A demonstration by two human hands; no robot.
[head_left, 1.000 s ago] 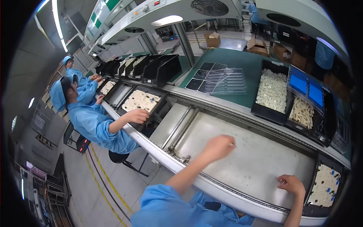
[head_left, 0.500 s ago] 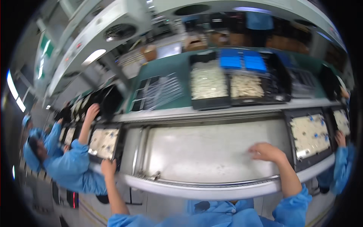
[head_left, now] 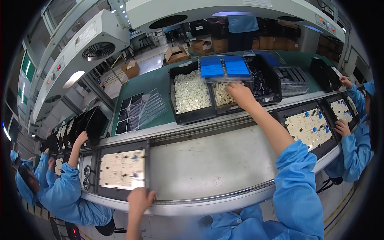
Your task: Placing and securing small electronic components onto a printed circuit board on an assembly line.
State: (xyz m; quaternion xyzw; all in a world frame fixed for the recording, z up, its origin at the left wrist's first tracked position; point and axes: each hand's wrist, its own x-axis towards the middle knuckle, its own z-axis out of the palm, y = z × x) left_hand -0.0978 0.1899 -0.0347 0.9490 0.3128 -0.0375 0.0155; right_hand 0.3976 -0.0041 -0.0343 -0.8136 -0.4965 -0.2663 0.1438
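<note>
My left hand (head_left: 139, 200) is closed on the near right corner of a black tray (head_left: 147, 168) that lies on the conveyor line. In the tray sits a cream circuit board (head_left: 122, 169) with small dark parts. My right arm stretches over the line, and my right hand (head_left: 240, 96) dips into a black bin's compartment of small tan parts (head_left: 222, 96). Its fingers are bunched together among them, and what they pinch is hidden. Beside that compartment lies a heap of small whitish parts (head_left: 191, 94).
Blue blocks (head_left: 223, 67) rest on a clear tray above the bin. Clear plastic strips (head_left: 150, 109) lie left on the green bench. A second boarded tray (head_left: 308, 127) sits at right. Co-workers in blue work at left (head_left: 66, 188) and right (head_left: 356, 148). A lamp housing hangs overhead.
My left hand and the boarded tray have come rightward along the line. My right hand has gone from above the metal surface up into the tan parts. The view has shifted too.
</note>
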